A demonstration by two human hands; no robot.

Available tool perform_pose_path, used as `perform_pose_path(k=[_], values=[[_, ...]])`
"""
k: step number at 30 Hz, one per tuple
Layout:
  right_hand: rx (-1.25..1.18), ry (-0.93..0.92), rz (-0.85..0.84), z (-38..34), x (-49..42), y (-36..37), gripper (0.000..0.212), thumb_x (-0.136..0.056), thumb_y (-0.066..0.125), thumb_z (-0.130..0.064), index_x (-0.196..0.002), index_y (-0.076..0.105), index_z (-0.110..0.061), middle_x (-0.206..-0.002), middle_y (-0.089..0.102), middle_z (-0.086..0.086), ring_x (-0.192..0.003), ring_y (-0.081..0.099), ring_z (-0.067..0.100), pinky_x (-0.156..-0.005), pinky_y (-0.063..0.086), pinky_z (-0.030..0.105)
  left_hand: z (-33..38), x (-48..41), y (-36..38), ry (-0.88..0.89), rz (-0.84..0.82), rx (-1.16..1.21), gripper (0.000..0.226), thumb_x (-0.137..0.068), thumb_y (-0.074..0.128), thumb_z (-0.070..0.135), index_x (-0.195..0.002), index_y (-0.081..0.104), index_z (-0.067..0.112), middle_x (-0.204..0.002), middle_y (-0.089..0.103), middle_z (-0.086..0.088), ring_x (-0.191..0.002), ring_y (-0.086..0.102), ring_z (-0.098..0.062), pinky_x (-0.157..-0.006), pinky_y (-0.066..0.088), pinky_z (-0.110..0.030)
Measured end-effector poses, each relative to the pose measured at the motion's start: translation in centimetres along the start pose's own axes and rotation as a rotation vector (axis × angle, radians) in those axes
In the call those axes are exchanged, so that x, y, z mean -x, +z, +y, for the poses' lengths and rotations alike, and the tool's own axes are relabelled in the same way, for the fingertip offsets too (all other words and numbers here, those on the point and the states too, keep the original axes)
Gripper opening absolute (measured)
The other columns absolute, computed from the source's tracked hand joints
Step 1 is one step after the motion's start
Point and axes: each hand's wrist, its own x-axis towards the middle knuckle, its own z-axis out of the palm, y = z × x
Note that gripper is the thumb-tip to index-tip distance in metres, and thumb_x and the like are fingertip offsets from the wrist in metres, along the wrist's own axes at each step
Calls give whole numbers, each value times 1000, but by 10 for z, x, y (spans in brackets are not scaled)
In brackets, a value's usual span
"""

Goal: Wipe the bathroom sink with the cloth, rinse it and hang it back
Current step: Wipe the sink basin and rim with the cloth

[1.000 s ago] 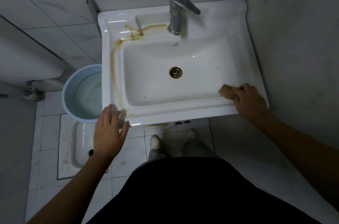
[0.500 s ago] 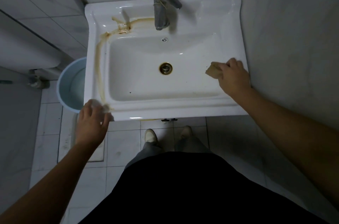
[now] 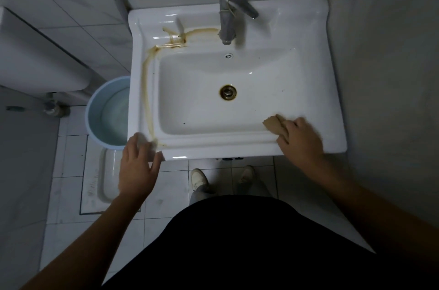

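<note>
A: Cloth [image 3: 272, 124] — looks how?
B: Tan, crumpled, matte; bunched at the basin's front-right corner, against the glossy white sink [image 3: 237, 147] rim.
A: Held by?
B: Pinched under the curled fingers of the right grip [image 3: 300, 138]. Left grip [image 3: 139, 166] loose, fingers spread, nothing in it — set at the front-left corner, slightly blurred.
A: Surfaces?
B: Smooth glazed ceramic, rectangular bowl, round brassy drain [image 3: 228, 92], rusty streak [image 3: 146, 90] along the left ledge, dull metal faucet [image 3: 229, 14].

White sink [image 3: 308, 28] stood in wall corner. On its rim: grey tap [image 3: 226, 16] at back, brown stain [image 3: 147, 90] along left edge, tan cloth [image 3: 272, 124] at front right. Tiled floor [image 3: 69, 159] below carried blue bucket [image 3: 95, 104], just beside sink's left side.
</note>
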Motion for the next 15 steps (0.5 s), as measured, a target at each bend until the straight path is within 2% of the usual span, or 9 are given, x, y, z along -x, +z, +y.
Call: perform_pose_path(k=[5,10,15], values=[[-143,-212,-63,-76,16,14,41,-93,55,-27,-134,55,-21,-118,53,1,-104,51,22,-83,46,35,-17,-4,1,59,-3,29,58,-97,46,51,-139,53,12,-157,37,-13,-145,34,-33,-114,39,-51],[-192,-451,-119,-175,19,40,47,-97,49,-35,-143,50,-23,-124,52,-2,-110,47,19,-89,46,34,-36,-5,-6,107,17,96,51,-99,59,37,-142,50,11,-153,43,-9,-140,42,-27,-107,49,-45],[-291,-558,-198,-285,6,66,48,-99,47,-30,-146,45,-23,-126,53,5,-112,50,24,-90,50,41,-58,-13,-13,149,34,94,57,-97,63,36,-145,46,9,-152,45,-13,-141,41,-27,-116,36,-39]])
